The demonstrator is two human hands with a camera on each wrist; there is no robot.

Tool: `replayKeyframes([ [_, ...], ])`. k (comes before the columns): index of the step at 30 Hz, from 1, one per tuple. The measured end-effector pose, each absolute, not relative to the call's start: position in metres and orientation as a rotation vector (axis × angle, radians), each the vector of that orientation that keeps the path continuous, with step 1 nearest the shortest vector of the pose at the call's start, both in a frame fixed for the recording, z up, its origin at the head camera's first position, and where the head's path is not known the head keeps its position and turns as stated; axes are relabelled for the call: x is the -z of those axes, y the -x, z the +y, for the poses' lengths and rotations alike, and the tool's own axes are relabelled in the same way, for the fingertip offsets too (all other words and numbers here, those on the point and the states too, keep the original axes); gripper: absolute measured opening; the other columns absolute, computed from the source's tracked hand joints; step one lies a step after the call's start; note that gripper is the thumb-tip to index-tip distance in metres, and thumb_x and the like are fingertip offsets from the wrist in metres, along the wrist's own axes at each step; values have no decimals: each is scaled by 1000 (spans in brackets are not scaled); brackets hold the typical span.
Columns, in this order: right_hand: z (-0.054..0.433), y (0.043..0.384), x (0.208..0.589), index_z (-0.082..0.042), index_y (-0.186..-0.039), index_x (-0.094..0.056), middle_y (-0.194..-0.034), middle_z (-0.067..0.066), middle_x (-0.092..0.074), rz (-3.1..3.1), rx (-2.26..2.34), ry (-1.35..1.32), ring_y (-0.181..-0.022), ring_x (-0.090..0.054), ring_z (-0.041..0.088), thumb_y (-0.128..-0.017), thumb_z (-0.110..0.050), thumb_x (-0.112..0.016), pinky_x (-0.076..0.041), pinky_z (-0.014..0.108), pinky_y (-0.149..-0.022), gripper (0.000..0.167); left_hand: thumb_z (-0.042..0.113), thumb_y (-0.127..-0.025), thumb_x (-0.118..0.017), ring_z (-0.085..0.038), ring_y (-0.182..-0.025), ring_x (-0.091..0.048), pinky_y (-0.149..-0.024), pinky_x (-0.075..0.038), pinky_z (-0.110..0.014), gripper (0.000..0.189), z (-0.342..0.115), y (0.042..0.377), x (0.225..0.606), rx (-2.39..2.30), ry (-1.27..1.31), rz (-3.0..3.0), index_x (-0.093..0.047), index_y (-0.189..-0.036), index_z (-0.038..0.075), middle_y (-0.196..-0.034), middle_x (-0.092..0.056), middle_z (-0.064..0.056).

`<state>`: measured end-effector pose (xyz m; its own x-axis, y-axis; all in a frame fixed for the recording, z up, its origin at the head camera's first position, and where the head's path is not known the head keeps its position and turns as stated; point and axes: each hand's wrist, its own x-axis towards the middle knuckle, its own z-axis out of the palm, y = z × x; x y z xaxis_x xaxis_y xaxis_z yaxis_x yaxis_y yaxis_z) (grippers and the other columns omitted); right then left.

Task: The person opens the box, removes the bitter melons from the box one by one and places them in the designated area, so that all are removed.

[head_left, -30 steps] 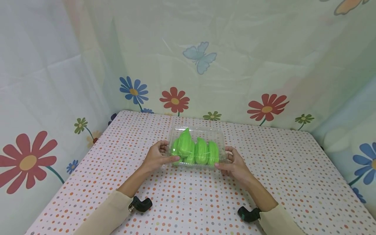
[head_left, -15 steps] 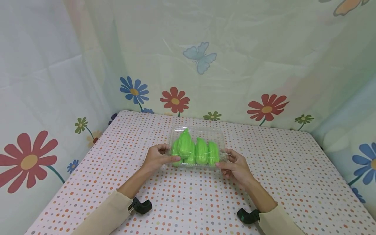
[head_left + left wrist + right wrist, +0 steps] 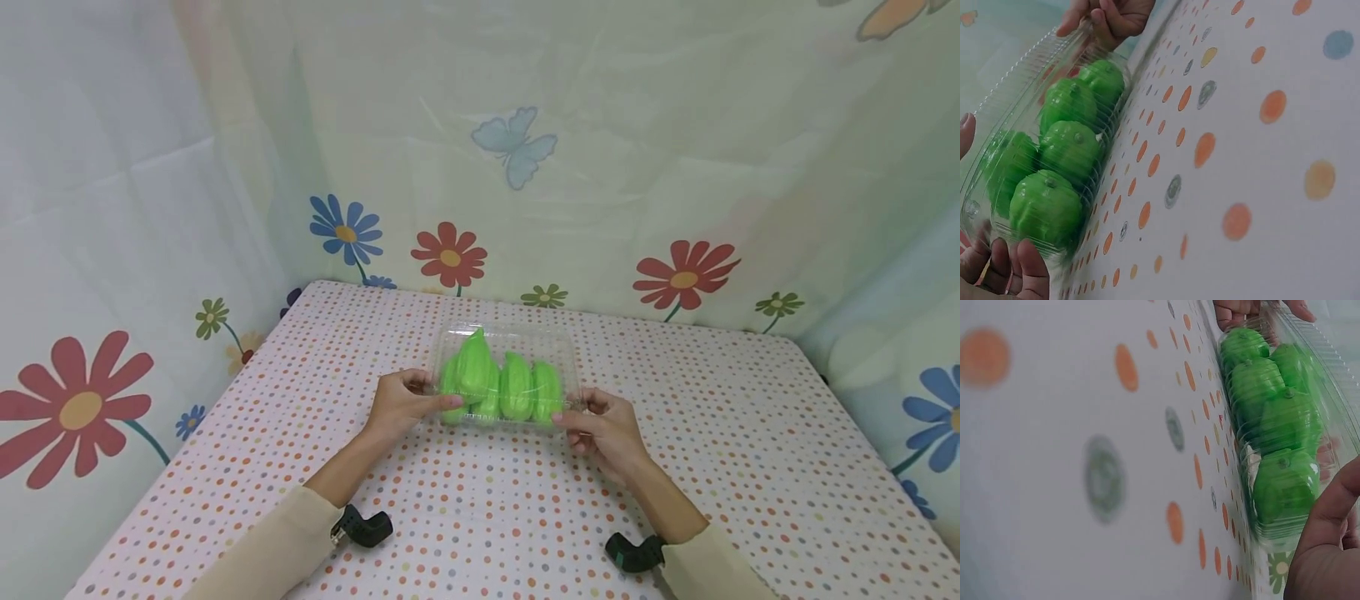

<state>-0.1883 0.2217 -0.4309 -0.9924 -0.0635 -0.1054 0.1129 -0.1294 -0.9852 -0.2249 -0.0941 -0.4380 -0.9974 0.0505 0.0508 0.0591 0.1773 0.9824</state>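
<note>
A clear plastic clamshell box (image 3: 517, 332) sits mid-table in the head view, with several bright green, ridged, fruit-like pieces (image 3: 516, 387) inside. One piece leans higher than the others, its pointed tip up at the left. My left hand (image 3: 401, 406) grips the box's left end, thumb over the near edge. At the opposite end my right hand (image 3: 609, 432) holds the near corner between thumb and fingers. In the left wrist view, stubby stem ends of the green pieces (image 3: 1069, 150) show through the ribbed wall, and the box's underside is close to the tablecloth. Some fingertips are hidden behind the plastic.
A white tablecloth with coloured dots (image 3: 480, 517) covers the table. Behind it hangs a pale curtain (image 3: 600, 167) printed with flowers and a butterfly, continuing along both sides. Black wrist-camera mounts (image 3: 365, 527) stick out from both cuffs.
Fingers of both hands have closed in around the ends of the box, the right hand's fingers shifting lower along its side. The box and green pieces stay nearly in place.
</note>
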Motion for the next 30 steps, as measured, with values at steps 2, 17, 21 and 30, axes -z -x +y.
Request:
replayKeyframes([
  [2, 222, 188, 432, 5, -105, -56, -75, 2, -58, 1991, 2284, -74, -53, -55, 9, -83, -1, -79, -44, 20, -46, 32, 31, -63, -97, -16, -80, -58, -64, -51, -27, 49, -93, 223, 438, 2006, 90, -2389, -71, -92, 3, -92, -67, -8],
  [17, 215, 186, 433, -7, -62, -60, -60, 2, -59, 2014, 2273, -133, -49, -51, 9, -85, -4, -78, -43, 19, -46, 30, 32, -62, -98, -11, -60, -45, -52, -39, -23, 44, -84, 216, 441, 2022, 40, -2342, -60, -69, 9, -66, -59, 0],
  [21, 216, 184, 433, -7, -59, -57, -58, 2, -59, 2014, 2273, -113, -47, -49, 9, -84, -4, -79, -40, 19, -45, 33, 33, -63, -97, -10, -57, -40, -50, -35, -23, 46, -84, 216, 441, 2042, 40, -2341, -57, -66, 10, -61, -53, 2],
  [30, 217, 183, 432, -8, -63, -64, -58, 1, -58, 1989, 2258, -90, -46, -47, 8, -84, -5, -79, -35, 17, -42, 26, 39, -66, -95, -11, -51, -26, -46, -23, -24, 57, -82, 213, 443, 2142, 74, -2340, -45, -56, 12, -53, -35, 6],
])
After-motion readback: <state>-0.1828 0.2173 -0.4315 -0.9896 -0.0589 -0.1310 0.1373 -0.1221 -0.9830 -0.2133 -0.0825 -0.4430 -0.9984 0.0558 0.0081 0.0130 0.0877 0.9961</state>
